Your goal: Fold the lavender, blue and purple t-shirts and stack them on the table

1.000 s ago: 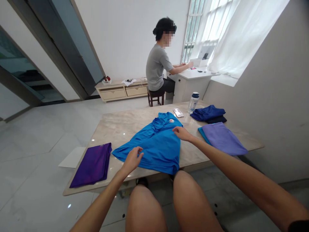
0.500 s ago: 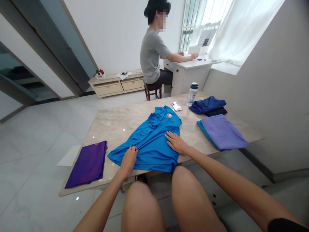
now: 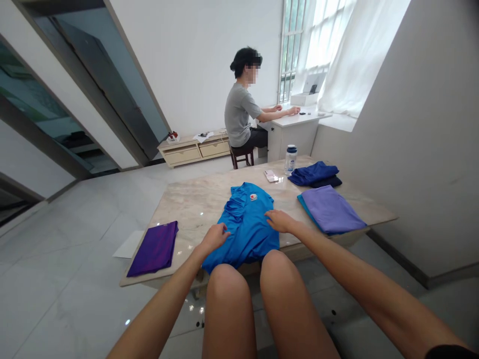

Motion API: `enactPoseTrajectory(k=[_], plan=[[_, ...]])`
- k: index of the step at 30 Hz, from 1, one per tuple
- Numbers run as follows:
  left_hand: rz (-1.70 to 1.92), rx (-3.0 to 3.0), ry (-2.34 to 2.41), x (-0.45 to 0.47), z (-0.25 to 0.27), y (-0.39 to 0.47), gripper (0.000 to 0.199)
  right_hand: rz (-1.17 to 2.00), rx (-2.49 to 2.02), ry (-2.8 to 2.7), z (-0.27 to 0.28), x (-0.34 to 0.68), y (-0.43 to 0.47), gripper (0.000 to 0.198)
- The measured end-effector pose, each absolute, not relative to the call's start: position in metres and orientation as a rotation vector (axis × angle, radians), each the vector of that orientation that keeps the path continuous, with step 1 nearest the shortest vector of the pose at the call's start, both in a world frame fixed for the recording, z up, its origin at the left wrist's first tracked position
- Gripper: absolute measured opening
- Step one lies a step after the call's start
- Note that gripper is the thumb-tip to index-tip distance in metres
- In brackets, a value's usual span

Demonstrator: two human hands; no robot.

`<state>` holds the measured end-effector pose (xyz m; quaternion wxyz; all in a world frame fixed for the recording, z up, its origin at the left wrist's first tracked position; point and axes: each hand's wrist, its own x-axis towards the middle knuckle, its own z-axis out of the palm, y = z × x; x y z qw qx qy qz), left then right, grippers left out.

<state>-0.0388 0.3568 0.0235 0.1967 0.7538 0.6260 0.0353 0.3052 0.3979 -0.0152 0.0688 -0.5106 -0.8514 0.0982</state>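
A blue T-shirt point(image 3: 251, 233) with a small red-and-white badge on its chest lies rumpled on the stone-topped table point(image 3: 194, 202). Its collar end points away from me, and the lower part reaches over the near edge by my knees. My left hand point(image 3: 216, 237) is at the shirt's left side, fingers curled in and apparently pinching the fabric; the fingertips are partly hidden. Along the opposite side, my right hand point(image 3: 280, 221) rests at the shirt's edge, its fingers bent and slightly apart.
Left lies a folded purple garment point(image 3: 154, 248). On the right are a lavender folded garment point(image 3: 333, 208) over a teal one and a dark blue garment pile point(image 3: 314, 173). A water bottle point(image 3: 291, 160) and phone point(image 3: 271, 176) stand behind. A person point(image 3: 239, 117) sits at a white desk point(image 3: 295, 134).
The blue T-shirt has shifted toward me and bunched narrower, its left corner drawn in. Both hands have moved farther up its sides; my right hand is no longer flat. My view has tilted up.
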Motion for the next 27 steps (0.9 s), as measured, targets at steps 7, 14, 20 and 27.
enactPoseTrajectory(k=[7, 14, 20, 27], plan=[[0.223, 2.134, 1.960, 0.013, -0.024, 0.416, 0.072, 0.345, -1.448, -2.431, -0.099, 0.294, 0.384, 0.059], [0.608, 2.055, 1.823, 0.009, -0.043, 0.458, 0.026, 0.277, -1.320, -2.402, -0.105, 0.305, 0.379, 0.059], [0.841, 1.648, 2.133, -0.071, -0.014, 0.423, 0.027, 0.290, -1.394, -2.482, -0.095, 0.307, 0.365, 0.058], [0.787, 1.458, 2.354, -0.195, 0.012, 0.314, 0.009, 0.433, -1.338, -2.645, -0.050, 0.336, 0.314, 0.048]])
